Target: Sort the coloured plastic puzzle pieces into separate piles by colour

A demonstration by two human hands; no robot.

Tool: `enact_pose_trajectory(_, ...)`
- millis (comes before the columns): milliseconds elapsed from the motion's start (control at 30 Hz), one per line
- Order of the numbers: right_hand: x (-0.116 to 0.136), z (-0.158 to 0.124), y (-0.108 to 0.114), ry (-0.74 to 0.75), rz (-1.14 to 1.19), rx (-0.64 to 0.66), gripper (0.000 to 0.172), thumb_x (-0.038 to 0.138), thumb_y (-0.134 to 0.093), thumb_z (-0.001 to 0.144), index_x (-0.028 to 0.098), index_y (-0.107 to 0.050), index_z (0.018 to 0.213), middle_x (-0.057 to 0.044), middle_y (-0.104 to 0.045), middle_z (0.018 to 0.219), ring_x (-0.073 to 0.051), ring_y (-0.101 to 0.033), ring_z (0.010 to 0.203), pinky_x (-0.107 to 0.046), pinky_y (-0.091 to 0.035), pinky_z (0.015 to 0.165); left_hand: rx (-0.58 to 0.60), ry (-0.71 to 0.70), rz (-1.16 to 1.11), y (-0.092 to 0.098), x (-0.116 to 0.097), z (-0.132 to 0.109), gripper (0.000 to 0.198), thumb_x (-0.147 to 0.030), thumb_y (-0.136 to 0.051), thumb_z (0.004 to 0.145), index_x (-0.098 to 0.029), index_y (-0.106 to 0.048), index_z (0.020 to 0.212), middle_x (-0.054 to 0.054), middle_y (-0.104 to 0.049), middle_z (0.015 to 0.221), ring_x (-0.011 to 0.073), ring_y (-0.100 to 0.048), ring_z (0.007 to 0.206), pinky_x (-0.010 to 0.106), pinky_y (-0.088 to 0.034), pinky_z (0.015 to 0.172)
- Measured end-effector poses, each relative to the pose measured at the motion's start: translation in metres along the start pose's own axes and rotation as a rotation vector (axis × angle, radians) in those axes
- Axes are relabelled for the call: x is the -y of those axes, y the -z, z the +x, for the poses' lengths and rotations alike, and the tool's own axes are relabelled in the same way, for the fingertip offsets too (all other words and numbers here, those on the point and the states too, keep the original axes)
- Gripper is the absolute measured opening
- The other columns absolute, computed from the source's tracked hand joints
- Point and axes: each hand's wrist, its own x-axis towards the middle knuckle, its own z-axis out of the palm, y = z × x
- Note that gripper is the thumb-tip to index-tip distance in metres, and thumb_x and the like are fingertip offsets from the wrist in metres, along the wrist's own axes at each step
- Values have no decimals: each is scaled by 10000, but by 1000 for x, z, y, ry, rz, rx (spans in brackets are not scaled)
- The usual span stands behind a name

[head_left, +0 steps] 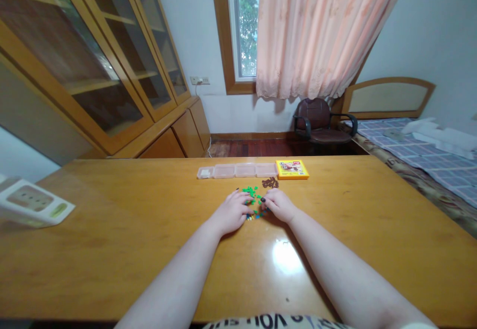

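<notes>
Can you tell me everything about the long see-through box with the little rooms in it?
It is a long, narrow organizer of clear plastic, split into a row of four compartments, with the one on the left looking smaller. It lies flat near the far edge of the wooden table, and the table's colour shows through it. Its right end sits beside a yellow box. No hand touches it. I cannot tell whether anything is inside.

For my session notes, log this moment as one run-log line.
left hand: at small green and blue pieces | right hand: at them | nearby: brown pieces, translucent compartment box, yellow box
</notes>
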Motion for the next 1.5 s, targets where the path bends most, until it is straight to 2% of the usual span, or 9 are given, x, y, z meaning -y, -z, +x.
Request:
enact_pose_trajectory(100,1,-1,0,18,39,-7,669,502,-201,957,172,-655,593,-54,-631,589,-156,-529,612,-292,-376,672,-8,57,20,-2,2,0,369,-124,-516,779,-326,-685,1037,9,-573,1259,233,-419,1243,495,-236,1097)
enact_pose_trajectory(267,5,0,-1,101,148,77,679,546,-204,945,170,-681,641,-48,-641,601,-144,-549,613,-282,-385,688,-10,157,48,-3,4,1,388,-146,-499,799,-289,-646,1128,44,-547,1292,250,-403,1255,493,-256,1088)
enact_pose_trajectory(467,5,3,2,-16,-11,12,519,425,-269,968,182,-700,810,-52,-671,721,-168,-538,702,-291,-364,707,-80,255,75,-1,5,2,396,-138,-481,802,-244,-620,1158,60,-560,1269,236,-456,1202,464,-285,1081)
enact_pose_trajectory(667,4,6,3,-174,-177,-117,285,346,-456,913,178,-672,832,-47,-636,733,-172,-520,731,-279,-348,699,-153,338,88,-6,12,4,413,-163,-452,833,-202,-564,1228,91,-551,1284,224,-479,1181,421,-331,1053)
enact_pose_trajectory(767,3,7,2,-195,-213,-126,254,338,-516,879,173,-663,753,-35,-615,674,-161,-513,694,-265,-344,676,-166,318,72,-6,15,4,361,-176,-460,836,-211,-618,1158,83,-576,1249,221,-506,1143,404,-371,1017)
enact_pose_trajectory(933,-2,5,0,-164,-204,-113,453,306,-376,940,166,-633,595,-30,-575,585,-142,-494,625,-257,-339,631,-145,199,50,0,12,2,278,-130,-499,798,-261,-734,868,41,-658,1084,215,-558,1038,413,-378,991)
enact_pose_trajectory(1133,-7,4,-2,-125,-206,-89,524,349,-354,954,171,-668,574,-38,-572,590,-145,-503,643,-274,-363,671,-106,192,77,1,10,3,305,-116,-501,789,-278,-742,886,39,-672,1025,216,-569,991,407,-397,952)
enact_pose_trajectory(1400,-3,5,-1,-162,-248,-28,401,324,-428,936,167,-697,684,-44,-613,766,-148,-514,744,-290,-355,724,-89,155,16,1,8,3,281,-108,-491,778,-247,-732,737,21,-676,954,194,-567,945,372,-402,938)
enact_pose_trajectory(1500,-2,6,-1,-176,-262,-66,302,325,-458,924,179,-700,817,-55,-635,854,-171,-526,834,-306,-354,770,-125,189,-18,-1,10,5,283,-107,-475,787,-229,-715,878,29,-668,990,185,-567,960,338,-415,927)
